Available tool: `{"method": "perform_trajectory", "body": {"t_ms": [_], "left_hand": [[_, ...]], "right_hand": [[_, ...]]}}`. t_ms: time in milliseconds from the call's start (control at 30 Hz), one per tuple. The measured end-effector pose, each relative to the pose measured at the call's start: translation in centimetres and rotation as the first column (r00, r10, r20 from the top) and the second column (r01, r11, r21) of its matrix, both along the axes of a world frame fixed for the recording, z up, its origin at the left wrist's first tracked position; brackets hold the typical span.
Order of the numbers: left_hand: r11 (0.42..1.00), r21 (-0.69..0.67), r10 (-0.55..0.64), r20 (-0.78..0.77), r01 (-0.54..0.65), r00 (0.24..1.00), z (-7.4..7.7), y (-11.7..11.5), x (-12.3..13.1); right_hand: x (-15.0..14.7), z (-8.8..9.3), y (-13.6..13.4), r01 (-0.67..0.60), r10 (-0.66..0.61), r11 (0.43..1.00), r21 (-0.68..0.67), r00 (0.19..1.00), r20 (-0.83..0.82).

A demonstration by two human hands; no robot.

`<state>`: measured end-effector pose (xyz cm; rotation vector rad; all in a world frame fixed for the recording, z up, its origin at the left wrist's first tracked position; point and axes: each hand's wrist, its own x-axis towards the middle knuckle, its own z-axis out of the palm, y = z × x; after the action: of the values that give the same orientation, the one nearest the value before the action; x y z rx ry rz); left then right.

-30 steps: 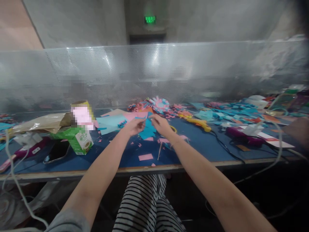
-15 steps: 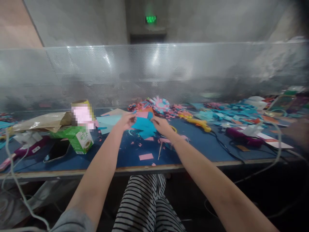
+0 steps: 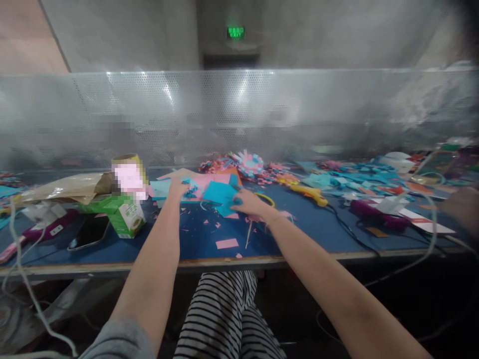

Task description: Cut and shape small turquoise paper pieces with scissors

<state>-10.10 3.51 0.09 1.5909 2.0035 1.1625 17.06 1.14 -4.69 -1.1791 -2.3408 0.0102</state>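
Left hand (image 3: 178, 188): frame centre, fingertips at a small fringed blue paper scrap (image 3: 192, 190); grip cannot be told
Right hand (image 3: 250, 204): right of centre, fingers on a blue square paper sheet (image 3: 219, 191); grip unclear
Sheet: on the blue tabletop (image 3: 322, 224), between both hands
Left of centre: green drink carton (image 3: 125, 217)

The right hand (image 3: 250, 204) touches blue paper (image 3: 218, 191), left hand (image 3: 178, 188) beside curled scraps (image 3: 192, 190)
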Motion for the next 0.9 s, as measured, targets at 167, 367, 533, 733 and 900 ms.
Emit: {"method": "perform_trajectory", "body": {"t_ms": [167,367,533,733,900], "left_hand": [[1.0,0.022,-0.012,-0.25,0.018,0.968,0.0,0.0,0.8],[0.999,-0.025,0.022,-0.15,-0.026,0.988,0.2,0.1,0.7],[0.978,0.19,-0.046,-0.183,0.082,0.982,0.7,-0.8,3.2],[0.823,0.188,-0.56,0.112,0.536,0.821,-0.6,-2.6,8.9],[0.828,0.23,-0.56,0.277,0.512,0.781,-1.6,-2.7,9.6]], "right_hand": [[-0.2,0.6,-0.3,0.019,-0.022,0.998,-0.063,0.999,-0.045],[-0.3,1.3,-0.3,0.006,-0.034,0.995,-0.103,0.963,-0.269],[-0.1,1.5,0.5,-0.005,-0.038,0.996,-0.085,0.868,-0.495],[-0.2,1.9,0.6,-0.089,-0.021,0.987,-0.132,0.748,-0.663],[-0.3,2.3,0.0,-0.119,-0.011,0.985,-0.124,0.679,-0.735]]}}
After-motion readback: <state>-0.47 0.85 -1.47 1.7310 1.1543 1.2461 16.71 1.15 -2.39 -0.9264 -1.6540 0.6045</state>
